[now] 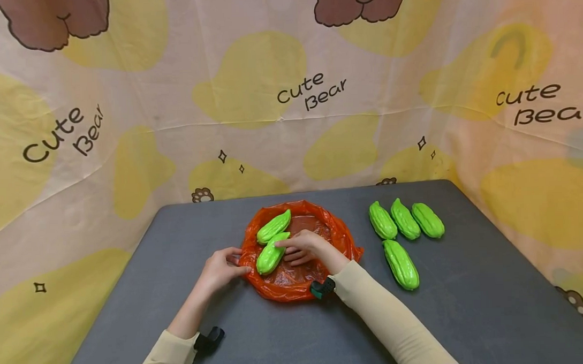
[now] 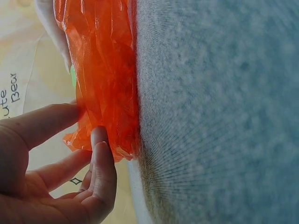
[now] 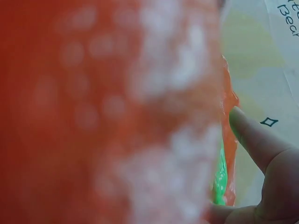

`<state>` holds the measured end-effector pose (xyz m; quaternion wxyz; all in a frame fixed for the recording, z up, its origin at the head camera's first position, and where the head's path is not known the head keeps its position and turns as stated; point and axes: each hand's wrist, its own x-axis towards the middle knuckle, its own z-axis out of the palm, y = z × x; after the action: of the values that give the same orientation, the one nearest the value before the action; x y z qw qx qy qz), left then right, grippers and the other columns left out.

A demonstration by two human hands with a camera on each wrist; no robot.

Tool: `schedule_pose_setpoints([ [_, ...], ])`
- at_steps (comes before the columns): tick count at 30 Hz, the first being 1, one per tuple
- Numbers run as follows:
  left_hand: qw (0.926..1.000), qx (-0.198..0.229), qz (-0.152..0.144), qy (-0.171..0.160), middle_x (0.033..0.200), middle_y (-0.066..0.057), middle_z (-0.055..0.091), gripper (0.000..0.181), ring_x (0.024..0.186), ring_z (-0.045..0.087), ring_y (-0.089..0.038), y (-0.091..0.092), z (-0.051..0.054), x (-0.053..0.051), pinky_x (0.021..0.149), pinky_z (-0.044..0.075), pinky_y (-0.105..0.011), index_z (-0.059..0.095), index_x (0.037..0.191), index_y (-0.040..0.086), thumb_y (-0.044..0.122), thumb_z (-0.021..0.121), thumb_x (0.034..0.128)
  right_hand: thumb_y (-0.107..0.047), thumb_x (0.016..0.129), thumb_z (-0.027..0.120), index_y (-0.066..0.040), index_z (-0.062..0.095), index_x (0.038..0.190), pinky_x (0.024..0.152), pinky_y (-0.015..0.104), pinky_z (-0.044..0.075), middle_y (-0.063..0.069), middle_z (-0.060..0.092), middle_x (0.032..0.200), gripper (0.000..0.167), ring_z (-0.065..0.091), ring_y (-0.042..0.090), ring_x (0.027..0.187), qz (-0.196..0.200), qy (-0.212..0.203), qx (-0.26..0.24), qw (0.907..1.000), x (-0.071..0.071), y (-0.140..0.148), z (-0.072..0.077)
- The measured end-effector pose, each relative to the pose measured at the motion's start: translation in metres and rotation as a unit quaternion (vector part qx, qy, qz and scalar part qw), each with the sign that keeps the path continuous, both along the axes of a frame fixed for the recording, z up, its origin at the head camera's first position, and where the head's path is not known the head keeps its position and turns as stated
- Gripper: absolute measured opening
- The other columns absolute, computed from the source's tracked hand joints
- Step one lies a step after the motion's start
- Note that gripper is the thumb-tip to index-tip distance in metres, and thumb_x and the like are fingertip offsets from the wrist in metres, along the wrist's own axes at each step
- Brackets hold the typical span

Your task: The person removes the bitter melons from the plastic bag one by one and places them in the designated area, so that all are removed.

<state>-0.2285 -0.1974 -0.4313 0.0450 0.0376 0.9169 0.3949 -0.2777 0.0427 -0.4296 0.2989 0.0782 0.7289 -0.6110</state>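
A round red plastic bag (image 1: 302, 295) with its rim rolled down stands on the table, holding two bright green bitter melons. My right hand (image 1: 313, 245) reaches in over the near right rim. One straight digit touches the nearer bitter melon (image 1: 270, 257), and the other fingers lie to its right. The second bitter melon (image 1: 275, 226) lies just beyond. At the bag's left side, my left hand (image 1: 220, 267) holds the rim between thumb and fingers, also seen against the red wall in the left wrist view. In the right wrist view, blurred plastic hides most of the right fingers.
Right of the bag, three bitter melons (image 1: 402, 219) lie side by side on the grey table (image 1: 219, 334). Another bitter melon (image 1: 401, 265) rests nearer to me. A printed cloth (image 1: 256, 145) hangs along the table's back and sides.
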Motion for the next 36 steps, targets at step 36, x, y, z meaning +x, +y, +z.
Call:
schedule_pose_setpoints([
  [36, 1.0, 0.004, -0.004, -0.005, 0.089, -0.01, 0.066, 0.052, 0.073, 0.058, -0.017, -0.001, 0.002, 0.001, 0.059, 0.048, -0.029, 0.062, 0.116, -0.002, 0.019, 0.081, 0.0728, -0.033, 0.075, 0.079, -0.005, 0.062, 0.098, 0.069, 0.028, 0.055, 0.009, 0.066, 0.097, 0.04, 0.069, 0.016, 0.08, -0.003, 0.036, 0.085, 0.9957, 0.002, -0.013, 0.004],
])
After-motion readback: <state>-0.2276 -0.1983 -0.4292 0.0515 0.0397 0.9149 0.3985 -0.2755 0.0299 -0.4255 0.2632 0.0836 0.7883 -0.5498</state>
